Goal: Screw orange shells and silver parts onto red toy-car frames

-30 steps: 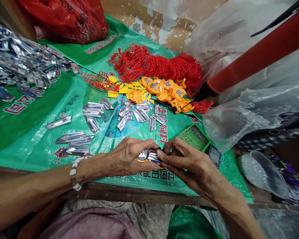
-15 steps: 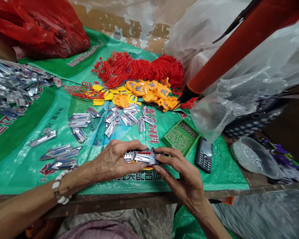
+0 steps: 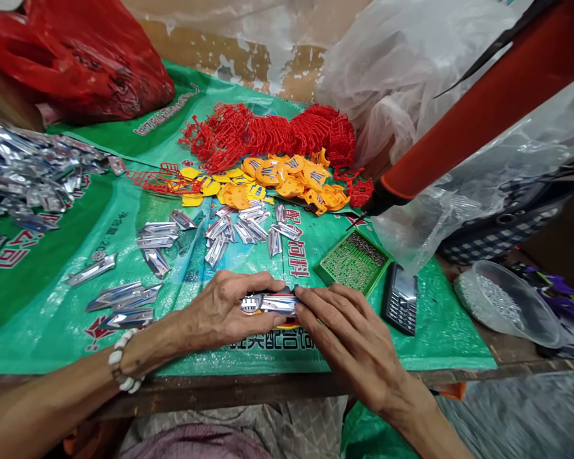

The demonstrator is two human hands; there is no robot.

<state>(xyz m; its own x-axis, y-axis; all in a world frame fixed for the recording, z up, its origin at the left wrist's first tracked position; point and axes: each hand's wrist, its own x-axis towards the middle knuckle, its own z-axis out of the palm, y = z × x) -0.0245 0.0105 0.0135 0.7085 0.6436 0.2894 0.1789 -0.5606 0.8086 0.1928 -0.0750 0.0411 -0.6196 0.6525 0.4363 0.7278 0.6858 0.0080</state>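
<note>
My left hand and my right hand meet near the table's front edge, both closed on one small toy piece made of silver, yellow and red parts. The left fingers wrap its left end. The right fingers press flat over its right end and hide it. Loose silver parts lie just beyond the hands, with more silver parts to the left. Behind them sit yellow plastic pieces and a heap of red plastic frames.
A green woven sheet covers the table. A green screw tray and a black phone lie right of my hands. A clear bowl, clear plastic bags, a red bag, an orange pole and a silver pile surround them.
My right fingers have slid over the right end of the toy piece and now cover it. The camera view shifted slightly; both hands stay on the piece.
</note>
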